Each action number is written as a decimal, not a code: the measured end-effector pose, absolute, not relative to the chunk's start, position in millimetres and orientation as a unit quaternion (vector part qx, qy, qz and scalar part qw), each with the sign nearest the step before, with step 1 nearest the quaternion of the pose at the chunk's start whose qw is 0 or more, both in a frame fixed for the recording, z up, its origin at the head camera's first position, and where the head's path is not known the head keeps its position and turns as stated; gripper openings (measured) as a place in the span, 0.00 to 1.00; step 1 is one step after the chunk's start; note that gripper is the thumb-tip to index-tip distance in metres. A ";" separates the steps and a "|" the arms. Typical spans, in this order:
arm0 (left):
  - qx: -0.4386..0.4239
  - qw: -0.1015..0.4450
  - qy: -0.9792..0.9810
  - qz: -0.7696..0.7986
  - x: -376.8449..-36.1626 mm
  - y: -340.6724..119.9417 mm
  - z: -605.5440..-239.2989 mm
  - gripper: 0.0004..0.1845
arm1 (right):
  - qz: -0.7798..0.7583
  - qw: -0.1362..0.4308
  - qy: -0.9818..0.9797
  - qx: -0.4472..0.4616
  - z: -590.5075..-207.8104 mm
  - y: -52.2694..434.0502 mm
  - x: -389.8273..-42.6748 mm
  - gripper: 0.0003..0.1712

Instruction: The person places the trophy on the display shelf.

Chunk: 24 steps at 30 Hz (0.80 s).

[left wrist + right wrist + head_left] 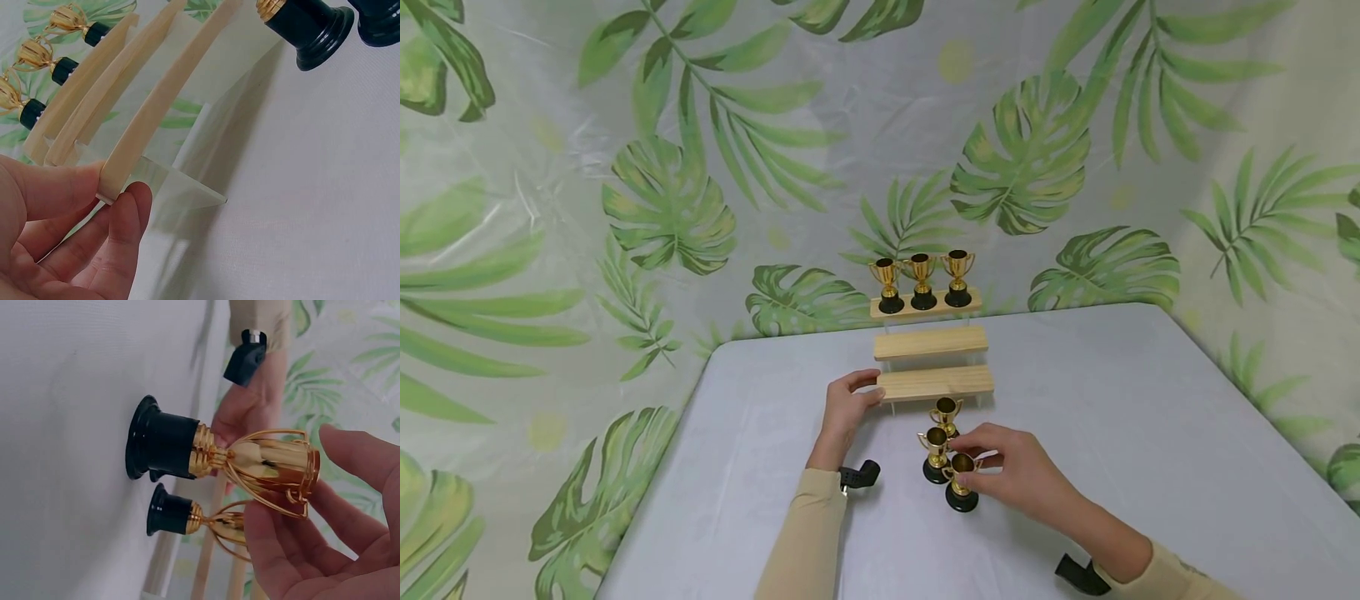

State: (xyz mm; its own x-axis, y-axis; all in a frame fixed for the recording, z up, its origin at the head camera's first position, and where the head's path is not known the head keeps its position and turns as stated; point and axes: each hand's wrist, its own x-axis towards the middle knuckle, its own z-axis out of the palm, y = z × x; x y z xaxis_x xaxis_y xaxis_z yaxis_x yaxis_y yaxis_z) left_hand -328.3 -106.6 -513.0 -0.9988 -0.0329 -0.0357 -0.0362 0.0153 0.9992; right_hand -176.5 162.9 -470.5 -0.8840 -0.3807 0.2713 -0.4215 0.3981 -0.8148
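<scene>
Our left hand (846, 408) pinches the stepped stand's (934, 382) lowest shelf end, steadying it mid-table toward the far edge; our right hand (1015, 475) grips the nearest trophy (961, 483) standing just before it.

There are 6 small gold trophies: 3 stand in a row on the top step (925, 305) of the wooden riser, and 3 stand on the table (1112, 433) in front of it. The riser has 3 steps. 2 hands are in view.
</scene>
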 end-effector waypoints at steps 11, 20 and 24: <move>-0.028 0.005 0.714 0.700 -328.3 -107.0 -509.8 0.20 | 0.485 0.029 -0.844 0.224 -476.7 160.7 -177.2 0.19; -0.034 0.001 0.720 0.693 -329.4 -107.4 -510.7 0.19 | 0.482 0.025 -0.851 0.207 -478.2 159.3 -176.7 0.20; -0.028 0.002 0.715 0.698 -328.5 -107.3 -511.8 0.20 | 0.477 0.031 -0.855 0.202 -480.3 159.0 -176.5 0.19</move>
State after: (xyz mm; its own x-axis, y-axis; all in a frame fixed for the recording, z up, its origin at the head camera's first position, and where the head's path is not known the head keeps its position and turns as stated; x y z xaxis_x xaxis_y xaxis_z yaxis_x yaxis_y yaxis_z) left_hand -328.5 -107.3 -511.8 -0.9984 -0.0373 -0.0421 -0.0430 0.0230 0.9988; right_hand -176.5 159.0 -480.3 -0.9163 -0.3156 0.2466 -0.3757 0.4635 -0.8025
